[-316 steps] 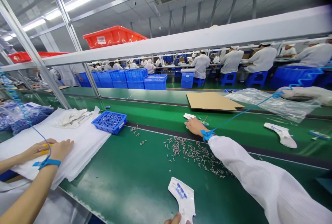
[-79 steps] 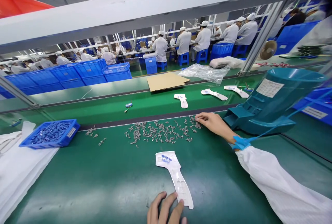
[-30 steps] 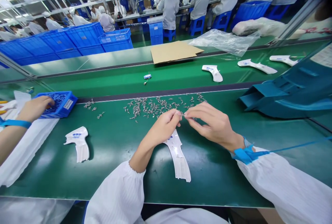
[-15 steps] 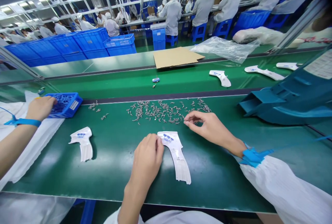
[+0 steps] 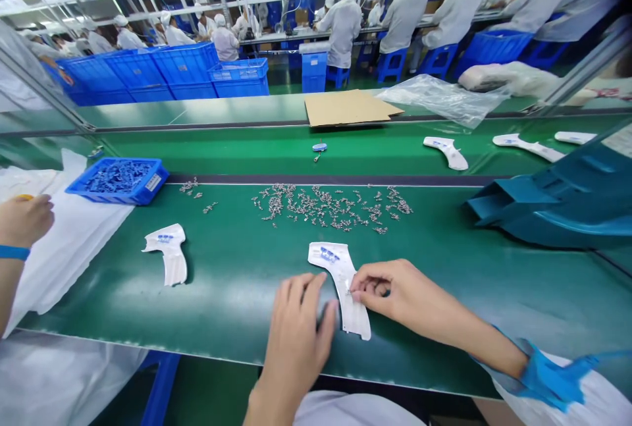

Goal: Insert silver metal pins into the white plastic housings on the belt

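A white, pistol-shaped plastic shell [image 5: 340,281] with a blue mark lies on the green bench [image 5: 444,281] in front of me. My left hand [image 5: 296,334] lies flat on the bench just left of the shell's handle, fingers stretched out. My right hand [image 5: 395,291] is pinched on a small metal part and presses it onto the middle of the shell. A scatter of small metal parts [image 5: 330,205] lies farther back on the bench.
A second white shell [image 5: 168,251] lies at the left, near a co-worker's hand [image 5: 22,218] on white sheets. A blue tray [image 5: 118,179] of parts stands behind it. A teal bin [image 5: 557,199] sits at right. More shells and a cardboard sheet [image 5: 350,106] lie on the conveyor.
My right hand has come back from the metal parts to the shell's middle. My left hand has slid down beside the handle. The co-worker's hand has left the blue tray.
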Motion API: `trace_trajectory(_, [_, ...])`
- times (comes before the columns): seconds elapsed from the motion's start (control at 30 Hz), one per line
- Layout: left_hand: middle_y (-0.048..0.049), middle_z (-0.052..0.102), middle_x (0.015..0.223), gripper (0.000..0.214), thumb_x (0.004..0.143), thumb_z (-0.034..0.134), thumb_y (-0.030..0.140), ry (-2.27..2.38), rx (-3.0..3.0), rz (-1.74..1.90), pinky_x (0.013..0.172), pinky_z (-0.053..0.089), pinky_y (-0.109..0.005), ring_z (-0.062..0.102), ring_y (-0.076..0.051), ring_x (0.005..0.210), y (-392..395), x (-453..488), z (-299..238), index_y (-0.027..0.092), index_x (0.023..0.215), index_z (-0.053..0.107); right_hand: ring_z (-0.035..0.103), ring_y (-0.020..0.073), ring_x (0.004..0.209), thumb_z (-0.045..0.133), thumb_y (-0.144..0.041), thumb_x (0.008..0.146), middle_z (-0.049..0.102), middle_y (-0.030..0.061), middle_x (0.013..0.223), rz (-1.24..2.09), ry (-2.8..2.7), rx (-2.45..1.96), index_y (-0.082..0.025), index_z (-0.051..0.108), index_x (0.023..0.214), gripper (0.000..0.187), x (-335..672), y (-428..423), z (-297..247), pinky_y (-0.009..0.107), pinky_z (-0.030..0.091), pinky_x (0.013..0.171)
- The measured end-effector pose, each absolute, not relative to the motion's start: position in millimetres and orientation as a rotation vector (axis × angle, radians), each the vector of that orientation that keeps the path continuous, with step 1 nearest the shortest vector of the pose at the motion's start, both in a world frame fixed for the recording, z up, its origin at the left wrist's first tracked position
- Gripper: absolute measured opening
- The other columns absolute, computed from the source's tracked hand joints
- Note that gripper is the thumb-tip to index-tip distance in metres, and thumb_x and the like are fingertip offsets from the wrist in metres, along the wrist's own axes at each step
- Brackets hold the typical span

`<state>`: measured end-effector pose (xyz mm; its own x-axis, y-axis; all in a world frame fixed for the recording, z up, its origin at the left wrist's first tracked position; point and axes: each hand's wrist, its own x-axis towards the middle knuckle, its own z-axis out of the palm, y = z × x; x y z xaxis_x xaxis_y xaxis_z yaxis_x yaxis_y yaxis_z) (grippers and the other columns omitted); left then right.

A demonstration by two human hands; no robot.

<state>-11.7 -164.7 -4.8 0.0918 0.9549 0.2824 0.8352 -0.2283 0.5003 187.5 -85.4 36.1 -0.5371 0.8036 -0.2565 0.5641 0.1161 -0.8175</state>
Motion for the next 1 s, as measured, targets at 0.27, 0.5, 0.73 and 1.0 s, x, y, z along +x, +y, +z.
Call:
trace_trajectory(0.27, [-0.0101,0.055,0.141,0.048,0.096,0.055,0.037,1.673,2.184,0.64,0.1,0.047,-0.05,0.047,-0.029,0.126,-175,-1,-10,0.02,0.139,0.046,0.054,0.0146,0.061,0.064,-0.029,0.082,0.063,-0.0011,0.07,1.284,-2.346,-1.428,-0.024,0.073,0.075,0.012,180,-78,33,0.024,0.037,0.054])
trace_trajectory(0.5, [-0.0096,0.057,0.139,0.048,0.095,0.056,0.037,1.656,2.181,0.644,0.099,0.047,-0.05,0.049,-0.031,0.125,-174,-2,-9,0.018,0.138,0.047,0.05,0.0148,0.06,0.063,-0.034,0.084,0.057,-0.0024,0.063,1.41,-2.272,-1.469,-0.022,0.067,0.076,0.015,179,-79,33,0.024,0.035,0.053])
trace_trajectory(0.73, [-0.0056,0.059,0.136,0.047,0.094,0.058,0.038,1.657,2.135,0.63,0.1,0.045,-0.051,0.047,-0.031,0.126,-174,-1,-10,0.02,0.136,0.047,0.052,0.0148,0.063,0.059,-0.037,0.088,0.059,-0.0013,0.067,1.471,-2.309,-1.449,-0.022,0.067,0.08,0.019,177,-77,38,0.024,0.036,0.055])
trace_trajectory(1.0, [-0.0069,0.06,0.134,0.046,0.094,0.058,0.038,1.661,2.13,0.619,0.099,0.046,-0.05,0.048,-0.03,0.123,-172,-1,-9,0.02,0.135,0.048,0.056,0.0136,0.059,0.065,-0.037,0.085,0.06,-0.0049,0.067,1.456,-2.248,-1.554,-0.023,0.049,0.082,0.021,182,-76,28,0.024,0.037,0.054])
